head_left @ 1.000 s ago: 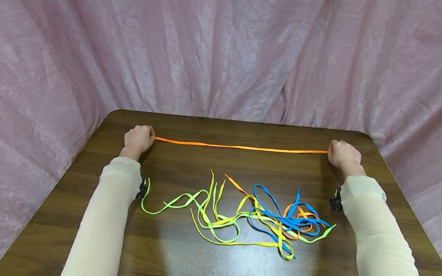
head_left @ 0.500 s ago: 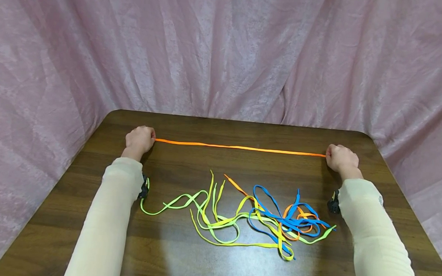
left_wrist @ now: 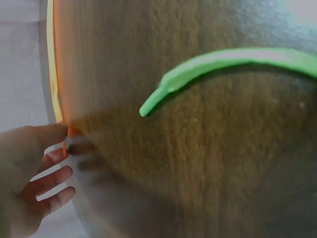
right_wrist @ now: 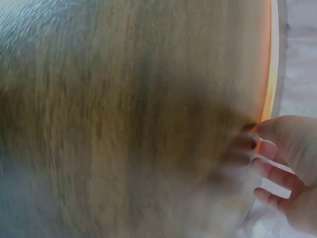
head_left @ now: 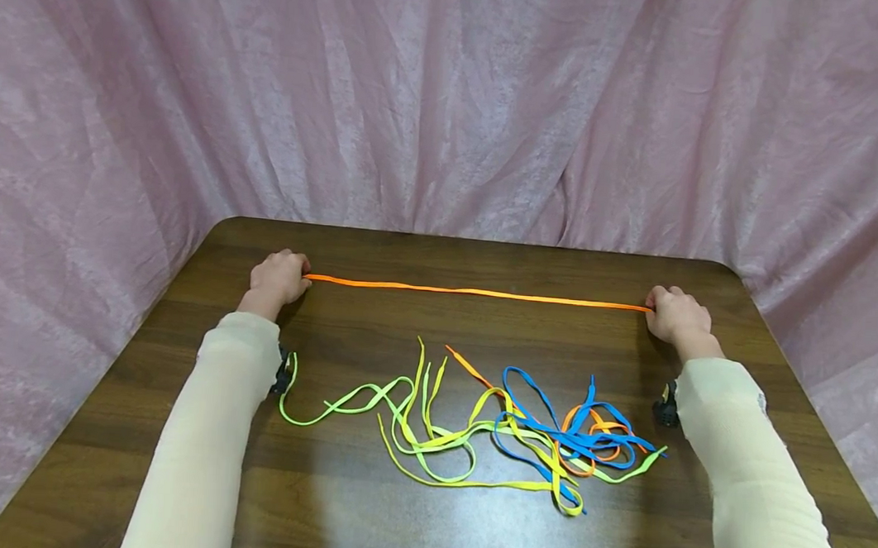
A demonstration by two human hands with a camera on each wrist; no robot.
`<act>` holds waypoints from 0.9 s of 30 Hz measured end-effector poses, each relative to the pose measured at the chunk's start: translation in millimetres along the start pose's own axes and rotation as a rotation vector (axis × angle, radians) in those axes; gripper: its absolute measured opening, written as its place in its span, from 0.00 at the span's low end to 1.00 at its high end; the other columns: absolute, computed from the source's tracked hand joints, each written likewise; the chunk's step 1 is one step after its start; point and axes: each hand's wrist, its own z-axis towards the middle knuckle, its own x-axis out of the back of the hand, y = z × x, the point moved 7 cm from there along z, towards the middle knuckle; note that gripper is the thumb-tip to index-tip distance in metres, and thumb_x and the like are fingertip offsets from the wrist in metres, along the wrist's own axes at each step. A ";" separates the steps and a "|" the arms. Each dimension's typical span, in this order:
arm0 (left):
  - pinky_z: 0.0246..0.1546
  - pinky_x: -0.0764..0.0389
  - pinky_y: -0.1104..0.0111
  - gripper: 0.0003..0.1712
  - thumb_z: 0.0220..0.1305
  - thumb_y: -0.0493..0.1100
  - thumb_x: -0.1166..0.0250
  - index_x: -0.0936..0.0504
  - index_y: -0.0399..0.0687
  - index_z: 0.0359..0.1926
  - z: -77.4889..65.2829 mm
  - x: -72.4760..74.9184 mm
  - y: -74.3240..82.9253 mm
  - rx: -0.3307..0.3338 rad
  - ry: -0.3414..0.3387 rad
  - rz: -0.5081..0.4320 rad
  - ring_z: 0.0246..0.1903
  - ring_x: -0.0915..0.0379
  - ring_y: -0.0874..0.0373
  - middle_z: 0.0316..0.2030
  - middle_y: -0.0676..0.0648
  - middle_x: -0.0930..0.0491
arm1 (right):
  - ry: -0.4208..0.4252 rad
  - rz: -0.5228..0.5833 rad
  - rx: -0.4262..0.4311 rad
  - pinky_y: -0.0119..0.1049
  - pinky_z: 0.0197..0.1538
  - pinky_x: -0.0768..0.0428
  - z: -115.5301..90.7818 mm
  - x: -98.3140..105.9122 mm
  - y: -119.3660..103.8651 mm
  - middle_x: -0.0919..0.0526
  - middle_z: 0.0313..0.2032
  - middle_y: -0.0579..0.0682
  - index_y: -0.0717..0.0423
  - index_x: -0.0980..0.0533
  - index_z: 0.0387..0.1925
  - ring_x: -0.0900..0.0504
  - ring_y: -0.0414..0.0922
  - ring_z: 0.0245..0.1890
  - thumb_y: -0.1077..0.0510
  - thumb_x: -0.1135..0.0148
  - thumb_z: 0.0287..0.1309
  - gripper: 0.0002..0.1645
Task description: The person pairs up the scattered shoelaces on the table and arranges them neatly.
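An orange shoelace (head_left: 475, 292) stretches nearly straight across the far part of the wooden table. At its left end is my left hand (head_left: 278, 276), its fingers spread a little; in the left wrist view the thumb (left_wrist: 52, 133) overlaps the lace and the narrow tip shows between thumb and forefinger, which stand apart. My right hand (head_left: 679, 314) is at the other end in much the same pose. Its thumb (right_wrist: 277, 128) crosses the lace in the right wrist view, and the tip shows below it against the loosely bent fingers. Whether the thumbs still touch the lace is unclear.
Nearer me lies a tangle of shoelaces: light green (head_left: 358, 401), yellow (head_left: 465, 483), blue (head_left: 530, 381) and another orange lace (head_left: 467, 366). The green lace's end (left_wrist: 153, 101) curls near my left wrist. Pink curtains (head_left: 448, 109) hang behind the wooden table (head_left: 346, 335).
My right hand has moved slightly nearer and inward, lowering that end of the orange shoelace in view. Both hands' fingers have loosened from the curled grip seen earlier. The tangle stays put.
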 end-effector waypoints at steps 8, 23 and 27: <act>0.39 0.27 0.46 0.20 0.60 0.46 0.40 0.26 0.45 0.53 -5.9 6.8 10.0 -0.062 0.016 -0.005 0.48 0.31 0.39 0.48 0.37 0.29 | -0.084 -0.025 0.054 0.62 0.39 0.29 -7.9 6.9 -7.2 0.31 0.45 0.66 0.62 0.32 0.51 0.29 0.67 0.45 0.57 0.46 0.56 0.22; 0.40 0.26 0.53 0.20 0.56 0.46 0.35 0.23 0.45 0.49 -41.8 38.8 76.4 -0.356 0.185 0.042 0.45 0.29 0.43 0.46 0.42 0.25 | 0.104 -0.012 0.174 0.57 0.37 0.27 -32.6 31.3 -18.2 0.24 0.42 0.59 0.59 0.26 0.44 0.23 0.60 0.40 0.57 0.45 0.57 0.15; 0.40 0.26 0.55 0.20 0.56 0.47 0.35 0.22 0.45 0.48 -55.5 39.7 98.8 -0.441 0.219 0.052 0.43 0.28 0.45 0.44 0.43 0.25 | 0.184 -0.031 0.261 0.55 0.36 0.26 -40.5 36.4 -33.9 0.22 0.39 0.59 0.61 0.25 0.42 0.22 0.59 0.37 0.59 0.43 0.54 0.14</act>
